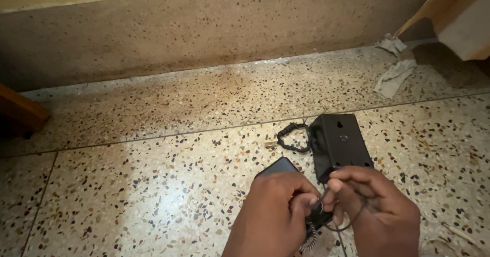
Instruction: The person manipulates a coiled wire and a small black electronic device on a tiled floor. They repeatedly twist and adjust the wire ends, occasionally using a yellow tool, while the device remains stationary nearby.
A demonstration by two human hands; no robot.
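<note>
- One wooden block (20, 109) at the far left edge, cut off by the frame.
- One flat black slab (278, 166) on the floor, partly hidden behind the left hand (278, 206).
- Left hand: fingers closed, pinching a thin wire (352, 221) and a small ring (321, 206); a coiled cord (309, 241) hangs below.
- One black box (340, 144) on the floor, a coiled loop (293, 137) beside it.
- Right hand (375, 206): fingers closed on the same wire; what the wire joins to is hard to make out.
- Two rags (394, 68) far right, by the wall.
</note>
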